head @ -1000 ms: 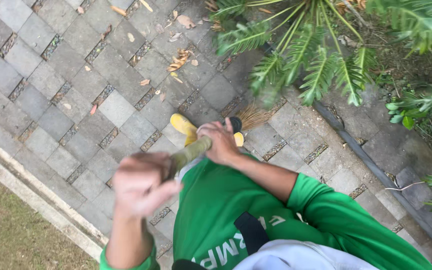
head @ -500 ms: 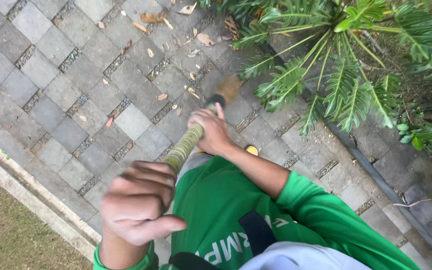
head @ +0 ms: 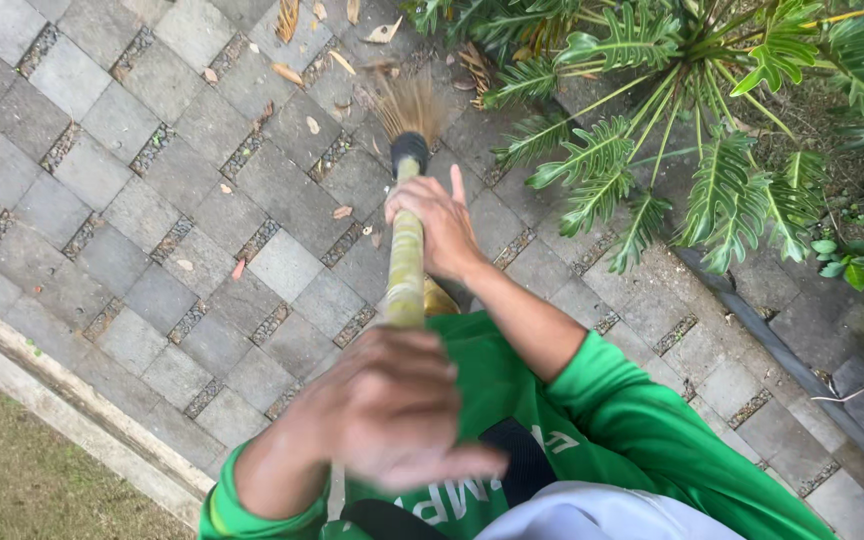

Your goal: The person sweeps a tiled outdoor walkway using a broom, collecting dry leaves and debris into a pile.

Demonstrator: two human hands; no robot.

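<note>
my left hand and right hand both grip the broom handle, its bristles on the leaf-strewn paving.

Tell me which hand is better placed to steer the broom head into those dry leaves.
Probably the right hand: it grips the broom handle low, close to the bristles, which already lie beside the dry leaves. The left hand holds the handle's upper end, farther from the bristles.

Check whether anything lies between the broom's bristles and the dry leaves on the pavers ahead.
Nothing visible does. The bristles of the broom, gripped by the right hand and left hand, point at the dry leaves across bare pavers; the fern stands to the right.
</note>
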